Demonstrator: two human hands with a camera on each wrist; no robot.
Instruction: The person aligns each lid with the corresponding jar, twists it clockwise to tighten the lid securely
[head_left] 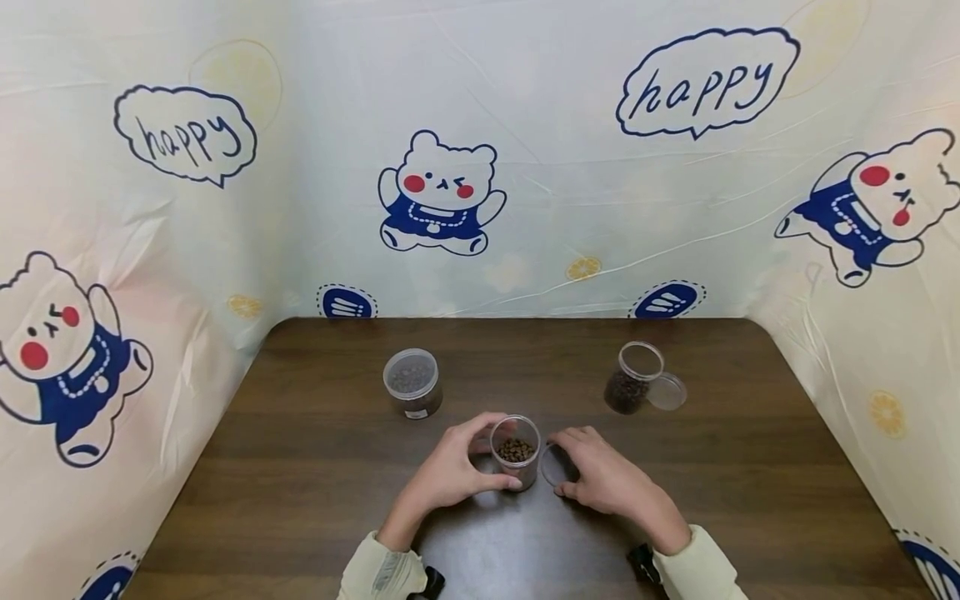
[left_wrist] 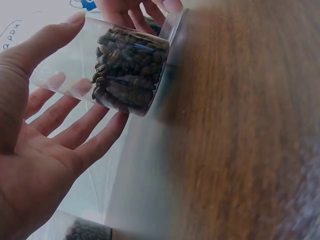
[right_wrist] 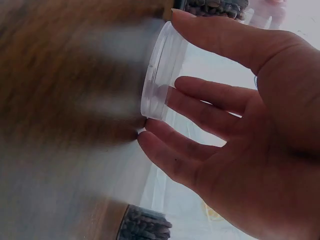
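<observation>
At the lower centre of the frame, your left hand (head_left: 453,468) grips an open jar of beans (head_left: 529,475), likely to steady it; your right hand (head_left: 606,477) holds a clear lid (head_left: 556,465) by its rim, just beside.

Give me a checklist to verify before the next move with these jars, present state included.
1. Left hand gripping the front jar: ok, thumb and fingers around it.
2. Front jar upright: ok.
3. Right hand on the loose lid: ok, thumb and fingers at its rim.
4. Front jar closed: not ok, its mouth is open.
5. Back-right jar closed: not ok, a second lid sits beside it.
6. Back-left jar sealed tight: cannot tell.
</observation>
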